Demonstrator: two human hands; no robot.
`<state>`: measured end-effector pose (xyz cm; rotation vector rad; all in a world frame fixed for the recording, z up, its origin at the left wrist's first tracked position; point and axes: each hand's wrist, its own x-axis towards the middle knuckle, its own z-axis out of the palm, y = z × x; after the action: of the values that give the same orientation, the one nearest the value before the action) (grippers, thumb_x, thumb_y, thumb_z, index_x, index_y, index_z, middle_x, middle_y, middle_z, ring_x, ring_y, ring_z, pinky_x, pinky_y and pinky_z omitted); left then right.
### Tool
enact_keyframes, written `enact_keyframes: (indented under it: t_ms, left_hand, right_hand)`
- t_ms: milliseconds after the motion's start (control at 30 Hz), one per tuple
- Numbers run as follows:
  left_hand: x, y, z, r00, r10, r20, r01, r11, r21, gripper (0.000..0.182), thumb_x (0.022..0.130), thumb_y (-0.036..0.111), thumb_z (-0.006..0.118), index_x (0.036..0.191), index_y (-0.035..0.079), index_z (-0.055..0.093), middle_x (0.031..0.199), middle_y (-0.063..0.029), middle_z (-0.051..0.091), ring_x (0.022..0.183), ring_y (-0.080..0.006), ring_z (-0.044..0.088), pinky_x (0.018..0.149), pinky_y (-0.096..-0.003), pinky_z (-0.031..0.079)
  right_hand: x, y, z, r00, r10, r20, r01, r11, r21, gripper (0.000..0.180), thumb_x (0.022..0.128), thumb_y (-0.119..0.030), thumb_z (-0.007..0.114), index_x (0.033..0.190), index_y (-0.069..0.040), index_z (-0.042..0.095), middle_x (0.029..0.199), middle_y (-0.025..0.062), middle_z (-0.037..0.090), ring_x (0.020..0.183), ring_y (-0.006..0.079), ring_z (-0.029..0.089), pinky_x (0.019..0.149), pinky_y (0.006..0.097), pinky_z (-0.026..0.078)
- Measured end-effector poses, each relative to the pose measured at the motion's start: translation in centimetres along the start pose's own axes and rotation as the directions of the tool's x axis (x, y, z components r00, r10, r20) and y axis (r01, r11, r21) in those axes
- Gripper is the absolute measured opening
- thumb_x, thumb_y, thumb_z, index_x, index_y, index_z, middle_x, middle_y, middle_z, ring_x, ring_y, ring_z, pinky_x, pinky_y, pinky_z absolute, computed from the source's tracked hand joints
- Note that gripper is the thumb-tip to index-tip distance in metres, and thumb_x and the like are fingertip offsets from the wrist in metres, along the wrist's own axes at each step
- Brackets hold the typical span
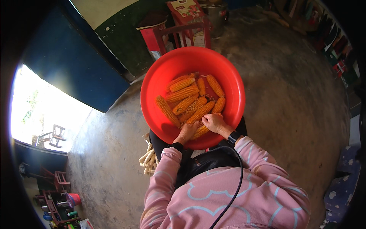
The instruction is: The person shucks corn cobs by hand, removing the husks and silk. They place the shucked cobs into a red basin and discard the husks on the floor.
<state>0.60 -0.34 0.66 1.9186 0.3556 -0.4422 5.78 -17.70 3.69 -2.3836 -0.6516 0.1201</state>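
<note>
A large red plastic basin (pixel 151 86) rests on my lap with several ears of dried orange corn (pixel 183 93) inside. Loose kernels (pixel 191 107) lie among the ears. Near the basin's lower edge, my left hand (pixel 188 131) and my right hand (pixel 214 122) are close together on an ear of corn (pixel 201 131), their fingers bent around it. Another ear (pixel 202 111) lies just beyond my fingers. My palms and part of the held ear are hidden.
Bare corncobs (pixel 148 159) are piled on the concrete floor left of my legs. A red wooden chair (pixel 186 27) and boxes stand beyond the basin. A blue door (pixel 77 63) stands open at the left. A black cable (pixel 240 177) crosses my front.
</note>
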Motion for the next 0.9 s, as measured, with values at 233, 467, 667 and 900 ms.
enact_keyframes:
  t_ms: [233, 467, 667, 900]
  left_hand:
    - [0.4, -0.9, -0.9, 0.997, 0.065, -0.041, -0.077, 0.838, -0.541, 0.067, 0.092, 0.058, 0.033, 0.105, -0.001, 0.061, 0.088, -0.0138, 0.064, 0.061, -0.0223, 0.061, 0.057, -0.0290, 0.049]
    - [-1.8, 1.4, -1.9, 0.997, 0.007, 0.071, 0.045, 0.719, -0.694, 0.055, 0.094, 0.047, 0.039, 0.118, -0.002, 0.049, 0.099, -0.0190, 0.061, 0.073, -0.0284, 0.066, 0.062, -0.0323, 0.052]
    - [-0.9, 0.0, -1.9, 0.998, 0.055, 0.041, -0.010, 0.704, -0.710, 0.037, 0.094, 0.030, 0.046, 0.109, -0.004, 0.051, 0.096, -0.0175, 0.059, 0.075, -0.0313, 0.065, 0.063, -0.0347, 0.055]
    - [-0.3, -0.6, -1.1, 0.986, 0.108, -0.127, -0.162, 0.806, -0.569, 0.037, 0.093, 0.031, 0.051, 0.102, -0.004, 0.060, 0.089, -0.0104, 0.063, 0.076, -0.0197, 0.061, 0.067, -0.0307, 0.052]
  right_hand:
    - [0.6, 0.5, 0.4, 0.969, 0.022, -0.247, 0.016, 0.988, 0.151, 0.030, 0.086, -0.024, 0.054, 0.065, -0.002, 0.055, 0.059, 0.0193, 0.054, 0.059, 0.0388, 0.055, 0.051, 0.0449, 0.042]
    - [0.9, 0.9, 0.0, 0.922, 0.068, -0.382, -0.008, 0.988, 0.157, 0.028, 0.086, -0.022, 0.055, 0.067, -0.002, 0.052, 0.057, 0.0200, 0.051, 0.056, 0.0397, 0.053, 0.047, 0.0444, 0.039]
    - [0.5, -0.1, -0.9, 0.911, -0.012, -0.413, 0.058, 0.993, 0.099, 0.025, 0.084, -0.021, 0.056, 0.066, -0.004, 0.052, 0.057, 0.0179, 0.053, 0.055, 0.0379, 0.055, 0.048, 0.0450, 0.042]
    - [0.5, 0.0, -0.5, 0.939, 0.007, -0.345, 0.021, 0.997, 0.075, 0.026, 0.085, -0.023, 0.055, 0.067, -0.004, 0.053, 0.058, 0.0174, 0.054, 0.057, 0.0379, 0.055, 0.050, 0.0466, 0.042]
